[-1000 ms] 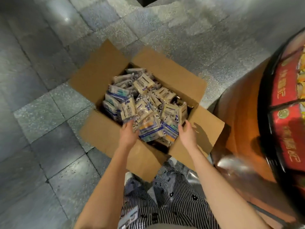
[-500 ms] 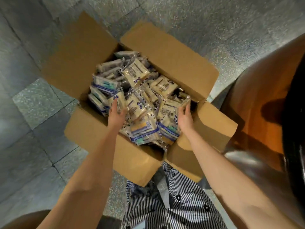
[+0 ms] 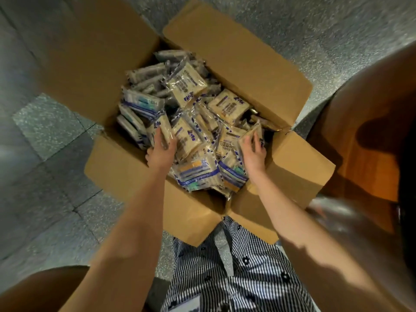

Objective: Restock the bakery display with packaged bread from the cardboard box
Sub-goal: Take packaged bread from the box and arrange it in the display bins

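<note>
now, in the head view, the person is bending over the open box [image 3: 126, 170], which is sitting on the tiled floor [image 3: 45, 199] with its flaps spread. the packs [image 3: 198, 122] of bread are lying heaped inside, nearly filling it. the left hand [image 3: 161, 152] is reaching into the near left of the heap, its fingers curling round the edge of a pack [image 3: 162, 126]. the right hand [image 3: 253, 154] is working at the near right, its fingers pinching a second pack [image 3: 255, 132] that is standing on edge. i am judging this as the pick-up step, with the box looking almost untouched. the next move is calling for a firmer hold on both, a lift clear of the flaps, and a turn toward the curved brown surface [image 3: 360, 143] at the right. that may be the display, but i cannot tell.
</note>
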